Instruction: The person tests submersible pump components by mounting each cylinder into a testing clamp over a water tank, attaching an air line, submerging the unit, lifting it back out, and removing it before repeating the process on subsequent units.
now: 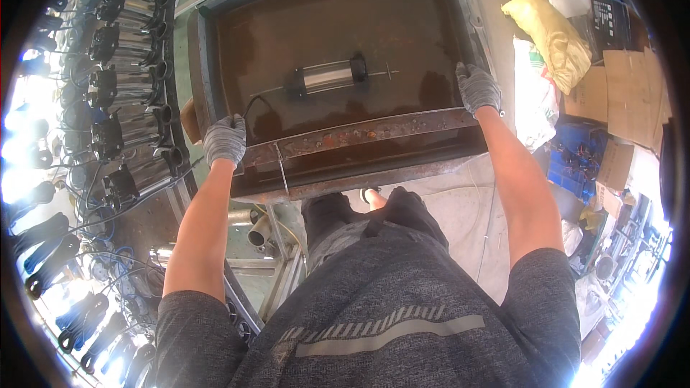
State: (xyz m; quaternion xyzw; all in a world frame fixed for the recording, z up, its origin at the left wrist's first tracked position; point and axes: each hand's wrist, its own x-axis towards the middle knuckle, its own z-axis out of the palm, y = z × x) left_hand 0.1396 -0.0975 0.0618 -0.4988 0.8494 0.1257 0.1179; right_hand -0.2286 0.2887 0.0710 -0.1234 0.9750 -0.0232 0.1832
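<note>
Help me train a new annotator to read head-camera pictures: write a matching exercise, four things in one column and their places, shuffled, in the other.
Things:
1. Silver cylinder with black ends
2. Yellow sack
3. Left hand
4. Right hand

Places:
A. At the right side of the tank, in a grey glove
B. Outside the tank, near the cardboard
C. Inside the tank, around its middle
D. At the tank's left side, in a grey glove

Pairs: 1-C, 2-B, 3-D, 4-A
</note>
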